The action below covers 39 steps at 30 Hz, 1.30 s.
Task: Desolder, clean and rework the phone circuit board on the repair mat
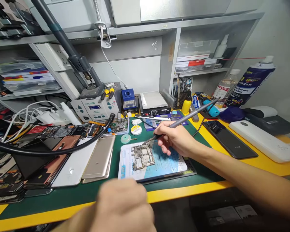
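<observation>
My right hand (172,137) is closed in a pen grip around a grey soldering iron (189,115). The iron's thin metal tip points down-left at the top edge of a phone circuit board (143,157); I cannot tell whether it touches. That board lies flat on a white and blue work pad (169,167). Close to the camera, my left hand (125,206) is blurred and curled like a fist in front of the table's near edge. Whatever its fingers hold, if anything, is hidden.
Left of the pad lie a gold phone back (100,158), a white one (73,164) and stacked phone parts. A black hose (62,151) arches over them. Behind stand a hot-air station (94,106) and a small tin (136,130). To the right are a black phone (232,138) and spray can (250,82).
</observation>
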Tool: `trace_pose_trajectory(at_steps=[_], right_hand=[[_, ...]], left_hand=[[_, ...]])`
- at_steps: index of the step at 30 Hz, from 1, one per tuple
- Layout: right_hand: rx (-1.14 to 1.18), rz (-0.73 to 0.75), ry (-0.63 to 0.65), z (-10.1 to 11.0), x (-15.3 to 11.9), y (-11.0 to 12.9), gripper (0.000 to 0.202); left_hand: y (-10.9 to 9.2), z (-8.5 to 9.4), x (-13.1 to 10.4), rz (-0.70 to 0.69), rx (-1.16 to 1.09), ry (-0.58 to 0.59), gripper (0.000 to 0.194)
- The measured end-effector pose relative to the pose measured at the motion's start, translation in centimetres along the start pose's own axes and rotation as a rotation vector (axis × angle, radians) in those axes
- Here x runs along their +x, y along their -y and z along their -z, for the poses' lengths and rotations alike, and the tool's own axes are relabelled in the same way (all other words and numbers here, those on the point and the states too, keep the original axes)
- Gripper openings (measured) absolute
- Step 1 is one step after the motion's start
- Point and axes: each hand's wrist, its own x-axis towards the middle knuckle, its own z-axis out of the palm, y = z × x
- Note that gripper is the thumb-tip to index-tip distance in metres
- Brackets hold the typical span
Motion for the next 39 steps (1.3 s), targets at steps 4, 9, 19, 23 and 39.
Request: trace_pose_trajectory(at_steps=[4,9,19,23,39], right_hand=[[0.018,0.001,-0.030,0.0,0.0,-0.1,0.024],[0.030,-0.028,-0.049,0.1,-0.1,0.0,0.026],[0.022,-0.004,-0.025,0.9,-0.7,0.0,0.016],[-0.030,0.017,-0.058,0.8,-0.8,-0.1,0.006],[0.006,-0.066,0.006,0.4,-1.0,0.2,0.039]], left_hand=[[3.8,7.1,4.7,0.056,0.175,-0.020,0.004],[7.0,7.9,5.3,0.107,0.270,0.184,0.048],[6.7,5.7,1.6,0.316,0.258,0.213,0.060],[6.8,5.4,1.7,0.338,0.226,0.184,0.049],[7.6,4.8,1.4,0.291,0.262,0.122,0.034]])
